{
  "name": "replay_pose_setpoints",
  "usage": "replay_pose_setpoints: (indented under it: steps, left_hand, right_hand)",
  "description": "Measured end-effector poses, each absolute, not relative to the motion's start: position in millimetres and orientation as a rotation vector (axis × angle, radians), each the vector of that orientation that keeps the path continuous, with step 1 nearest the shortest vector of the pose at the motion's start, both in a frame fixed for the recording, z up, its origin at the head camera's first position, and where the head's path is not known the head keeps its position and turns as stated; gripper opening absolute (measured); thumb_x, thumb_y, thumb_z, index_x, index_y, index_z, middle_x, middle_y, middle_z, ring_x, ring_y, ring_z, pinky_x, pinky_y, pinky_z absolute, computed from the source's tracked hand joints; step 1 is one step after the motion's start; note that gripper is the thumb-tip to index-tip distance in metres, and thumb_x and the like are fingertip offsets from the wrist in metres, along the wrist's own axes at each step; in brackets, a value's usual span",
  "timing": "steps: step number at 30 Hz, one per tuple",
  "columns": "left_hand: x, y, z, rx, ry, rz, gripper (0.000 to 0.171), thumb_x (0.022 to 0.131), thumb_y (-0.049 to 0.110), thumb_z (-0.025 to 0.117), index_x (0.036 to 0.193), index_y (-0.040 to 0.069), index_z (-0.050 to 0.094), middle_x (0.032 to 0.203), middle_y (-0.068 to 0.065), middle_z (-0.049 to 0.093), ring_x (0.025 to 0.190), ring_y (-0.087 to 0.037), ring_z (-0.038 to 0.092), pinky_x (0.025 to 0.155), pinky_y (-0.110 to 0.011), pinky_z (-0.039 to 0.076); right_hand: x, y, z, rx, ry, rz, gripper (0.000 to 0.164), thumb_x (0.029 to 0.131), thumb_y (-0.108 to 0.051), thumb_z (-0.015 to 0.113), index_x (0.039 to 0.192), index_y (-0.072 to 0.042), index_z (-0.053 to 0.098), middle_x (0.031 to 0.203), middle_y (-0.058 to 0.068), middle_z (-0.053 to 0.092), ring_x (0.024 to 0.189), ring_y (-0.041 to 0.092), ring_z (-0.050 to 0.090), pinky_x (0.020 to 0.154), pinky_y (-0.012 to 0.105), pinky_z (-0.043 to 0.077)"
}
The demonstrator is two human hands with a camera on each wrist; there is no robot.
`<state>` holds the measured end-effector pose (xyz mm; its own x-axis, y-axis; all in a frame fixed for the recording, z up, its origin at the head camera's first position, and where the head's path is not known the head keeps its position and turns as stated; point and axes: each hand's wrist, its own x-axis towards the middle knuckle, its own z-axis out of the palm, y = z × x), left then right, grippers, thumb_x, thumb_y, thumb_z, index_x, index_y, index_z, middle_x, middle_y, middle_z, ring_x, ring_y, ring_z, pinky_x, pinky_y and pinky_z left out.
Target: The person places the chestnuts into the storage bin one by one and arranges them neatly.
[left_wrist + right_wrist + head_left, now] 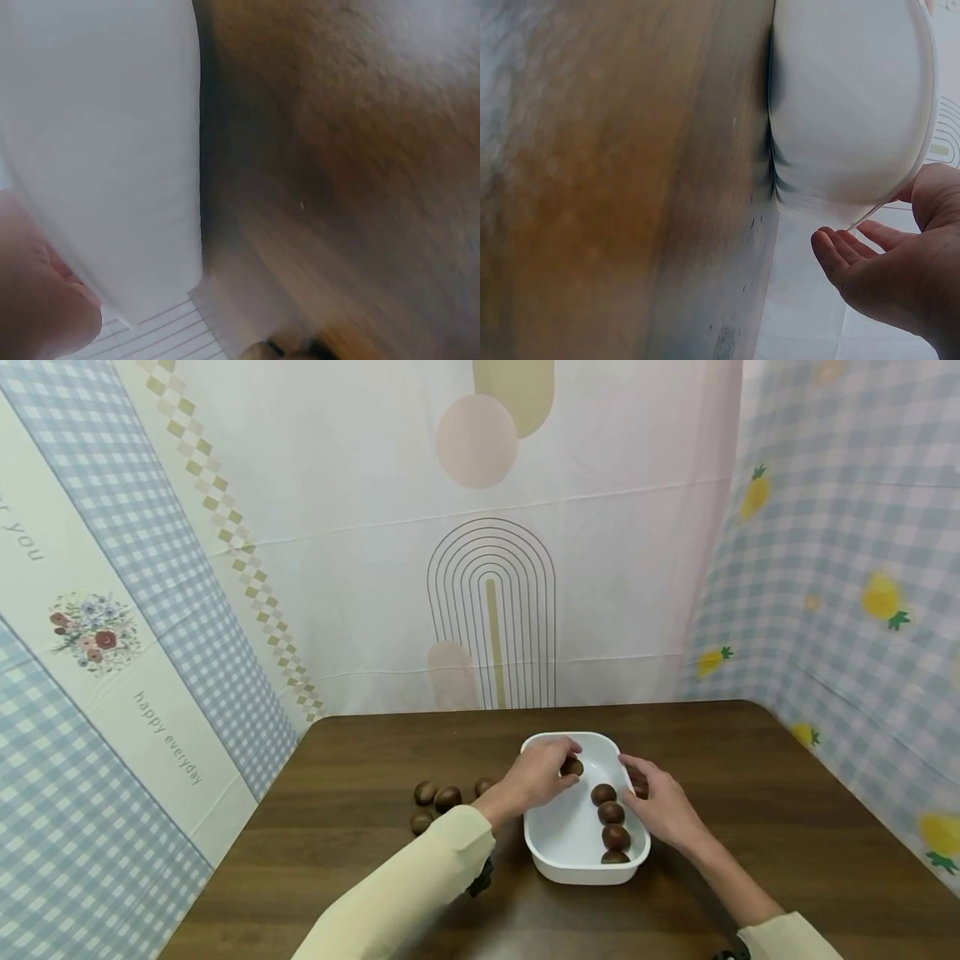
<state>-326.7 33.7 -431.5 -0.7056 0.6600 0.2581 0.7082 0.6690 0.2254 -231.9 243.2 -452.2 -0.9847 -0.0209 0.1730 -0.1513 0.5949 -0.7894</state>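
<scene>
A white rectangular dish (588,874) with rounded corners stands on the wooden table. My left hand (536,774) reaches over its left rim and pinches a round, chestnut-like brown ball (572,767) above the inside. Several like brown balls (611,812) lie in a row along the dish's right side. My right hand (663,806) holds the right rim. In the right wrist view its fingertips (829,247) lie at the outside of the dish wall (847,97). The left wrist view shows part of my left hand (37,292) over the rim; the ball is hidden there.
Several loose brown balls (447,798) lie on the table (337,860) left of the dish, partly covered by my left forearm. A patterned cloth (360,610) hangs behind the table, with checked cloth (840,510) on the right.
</scene>
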Motion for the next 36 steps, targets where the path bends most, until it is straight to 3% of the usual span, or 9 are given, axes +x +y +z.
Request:
replay_pose_setpoints:
  steps: [17,36]
  left_hand:
    - [-331,59,-444,-1.093,-2.724,-0.363,0.037,0.099,0.024,0.079,0.133,0.013,0.068,0.115,0.000,0.076,0.106,-0.014,0.070,0.093,-0.026,0.054]
    - [-330,78,-453,-0.991,-2.810,-0.366,0.032,0.100,0.022,0.077,0.131,0.012,0.071,0.115,0.001,0.076,0.106,-0.011,0.070,0.092,-0.022,0.053]
  right_hand:
    - [-232,242,-453,0.150,-2.666,1.366,0.058,0.103,-0.001,0.063,0.156,0.010,0.040,0.148,0.039,0.050,0.128,0.051,0.060,0.102,0.058,0.054]
    - [-231,244,-456,0.196,-2.616,1.363,0.057,0.100,0.003,0.062,0.153,0.012,0.043,0.144,0.039,0.053,0.127,0.052,0.061,0.103,0.059,0.053]
